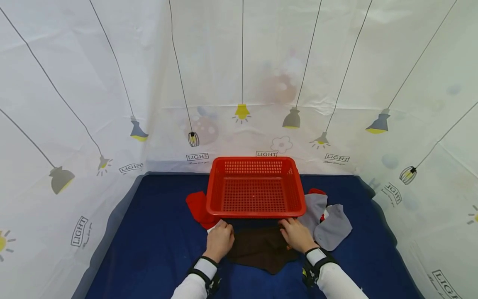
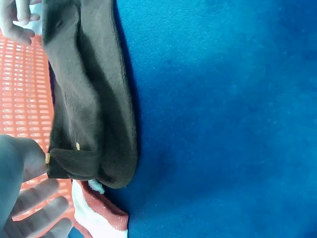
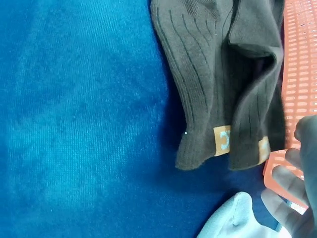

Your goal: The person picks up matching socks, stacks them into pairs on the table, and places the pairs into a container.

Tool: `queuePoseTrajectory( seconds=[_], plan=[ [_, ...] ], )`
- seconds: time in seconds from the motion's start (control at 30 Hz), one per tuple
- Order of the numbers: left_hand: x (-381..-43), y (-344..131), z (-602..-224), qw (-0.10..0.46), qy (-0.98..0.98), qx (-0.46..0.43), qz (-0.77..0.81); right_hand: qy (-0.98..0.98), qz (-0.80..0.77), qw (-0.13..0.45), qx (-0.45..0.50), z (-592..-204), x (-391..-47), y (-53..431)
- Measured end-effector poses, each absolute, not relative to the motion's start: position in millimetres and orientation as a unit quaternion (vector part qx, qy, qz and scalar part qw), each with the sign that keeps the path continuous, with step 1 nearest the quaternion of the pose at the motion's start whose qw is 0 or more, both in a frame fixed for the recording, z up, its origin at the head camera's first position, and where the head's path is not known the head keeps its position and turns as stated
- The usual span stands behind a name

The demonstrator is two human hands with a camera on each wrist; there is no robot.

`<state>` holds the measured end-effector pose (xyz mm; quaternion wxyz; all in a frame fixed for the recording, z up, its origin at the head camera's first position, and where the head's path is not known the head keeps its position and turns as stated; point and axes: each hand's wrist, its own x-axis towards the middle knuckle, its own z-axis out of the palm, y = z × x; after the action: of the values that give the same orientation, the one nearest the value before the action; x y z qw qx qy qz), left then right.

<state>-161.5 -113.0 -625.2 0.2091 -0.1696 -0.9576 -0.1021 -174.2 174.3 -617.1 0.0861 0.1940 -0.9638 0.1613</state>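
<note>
A pair of brown socks (image 1: 257, 249) lies on the blue cloth in front of the red basket (image 1: 213, 199). Orange labels mark their right end in the right wrist view. My left hand (image 1: 219, 238) is at the socks' left end, close to the basket's front rim. In the left wrist view its thumb (image 2: 32, 156) meets the brown fabric's edge, with the other fingers spread loosely. At the right end is my right hand (image 1: 296, 234), by the basket's front corner. Its loosely bent fingers (image 3: 287, 183) show beside the labelled sock (image 3: 247, 109), with nothing between them.
A red sock (image 1: 198, 207) with a white part sticks out left of the basket. Grey socks (image 1: 333, 228) lie to the right, with red and white pieces among them. Behind the blue cloth (image 1: 149, 241) rises a white printed sheet (image 1: 231, 74).
</note>
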Motion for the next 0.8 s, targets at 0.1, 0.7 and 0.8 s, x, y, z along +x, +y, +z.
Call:
queuePoseTrajectory(
  seconds=[0.1, 0.7, 0.8],
  plan=[
    [-158.5, -113.2, -625.2, 0.226, -0.953, -0.173, -0.101, -0.959, 0.166, 0.103, 0.203, -619.0, -171.5, 174.5],
    [-122.7, -106.2, -639.0, 0.249, -0.95, -0.176, -0.073, -0.967, 0.123, 0.112, 0.195, -639.0, -150.2, 175.8],
    [-121.7, -104.9, -641.3, 0.269, -0.943, -0.183, -0.064, -0.967, 0.116, 0.117, 0.195, -641.9, -149.9, 174.7]
  ],
)
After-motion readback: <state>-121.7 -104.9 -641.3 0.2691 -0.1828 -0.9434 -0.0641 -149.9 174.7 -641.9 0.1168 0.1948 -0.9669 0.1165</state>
